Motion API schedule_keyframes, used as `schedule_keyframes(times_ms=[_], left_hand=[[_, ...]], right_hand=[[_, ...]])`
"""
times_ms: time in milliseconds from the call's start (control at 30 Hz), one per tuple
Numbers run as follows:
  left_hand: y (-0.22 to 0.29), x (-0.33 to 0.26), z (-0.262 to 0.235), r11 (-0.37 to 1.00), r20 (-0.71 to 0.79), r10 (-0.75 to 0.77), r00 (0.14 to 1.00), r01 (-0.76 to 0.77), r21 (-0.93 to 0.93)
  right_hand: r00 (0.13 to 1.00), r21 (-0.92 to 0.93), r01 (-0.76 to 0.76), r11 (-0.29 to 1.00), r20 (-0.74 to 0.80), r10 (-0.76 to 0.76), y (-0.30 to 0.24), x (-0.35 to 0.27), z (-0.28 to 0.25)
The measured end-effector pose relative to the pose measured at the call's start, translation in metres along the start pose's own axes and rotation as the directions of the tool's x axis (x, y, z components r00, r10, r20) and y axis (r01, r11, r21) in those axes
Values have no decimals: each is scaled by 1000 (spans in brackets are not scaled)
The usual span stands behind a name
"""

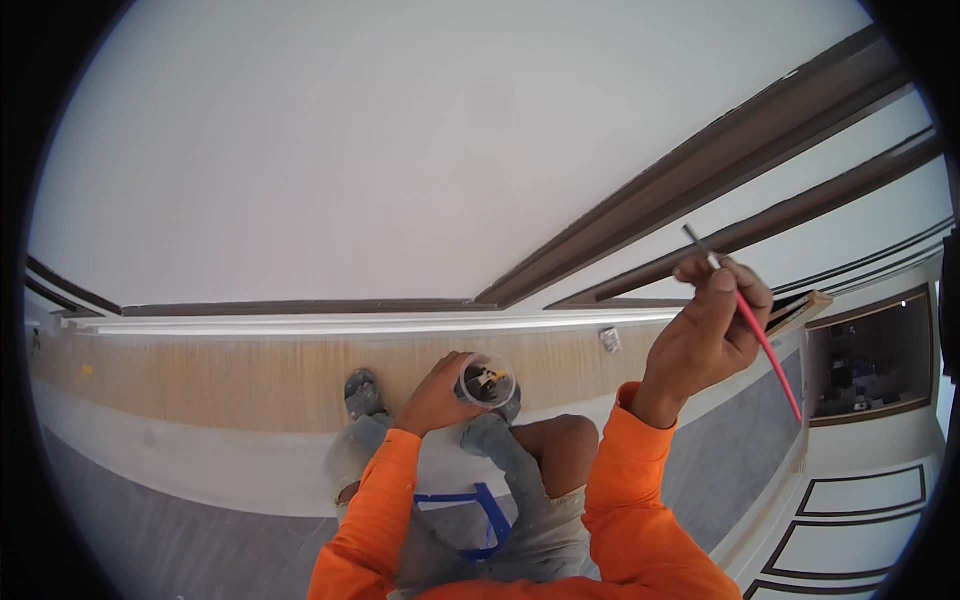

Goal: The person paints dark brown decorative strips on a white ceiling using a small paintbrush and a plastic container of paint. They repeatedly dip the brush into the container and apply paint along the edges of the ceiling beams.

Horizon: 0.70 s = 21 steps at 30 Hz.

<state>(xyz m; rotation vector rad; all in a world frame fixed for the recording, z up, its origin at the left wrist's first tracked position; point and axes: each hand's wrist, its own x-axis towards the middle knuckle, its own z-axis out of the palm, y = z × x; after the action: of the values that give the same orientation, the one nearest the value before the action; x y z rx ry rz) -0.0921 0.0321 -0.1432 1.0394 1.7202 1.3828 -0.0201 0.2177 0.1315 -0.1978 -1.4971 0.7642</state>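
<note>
My left hand (432,400) is wrapped round a clear plastic cup (508,391) at lower middle, above my knees. Inside the cup sits something dark, perhaps paint, with a small yellow and white patch showing. My right hand (703,335), raised at the right, pinches a thin paintbrush (766,345) with a red handle. Its narrow tip points up and left, close to the dark brown moulding (640,205) on the white wall (300,150). Whether the tip touches the moulding I cannot tell.
Light wood-look flooring (230,378) runs along the white baseboard (260,324). A small crumpled, pale thing (610,340) lies near the baseboard. Between my legs is a blue strap-like thing (494,518). Grey flooring (180,500) lies nearer me. A dark, wood-framed opening (868,355) stands at the right.
</note>
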Motion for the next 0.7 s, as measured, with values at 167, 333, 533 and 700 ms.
schedule_keyframes(times_ms=[167, 333, 533, 700], left_hand=[[-16, 0, 7, 1000, -18, 0, 1000, 0, 26], [-20, 5, 16, 997, -30, 64, 997, -63, 47], [-19, 4, 14, 999, -41, 45, 998, -44, 30], [-21, 1, 11, 999, -76, 34, 997, -32, 28]], right_hand=[[986, -115, -111, 987, 115, 124, 14, -47, -6], [898, -232, 188, 954, 435, -72, 31, -62, -11], [886, -360, 231, 904, 463, -42, 48, -85, -2], [888, -397, 272, 877, 455, -69, 62, -96, 3]])
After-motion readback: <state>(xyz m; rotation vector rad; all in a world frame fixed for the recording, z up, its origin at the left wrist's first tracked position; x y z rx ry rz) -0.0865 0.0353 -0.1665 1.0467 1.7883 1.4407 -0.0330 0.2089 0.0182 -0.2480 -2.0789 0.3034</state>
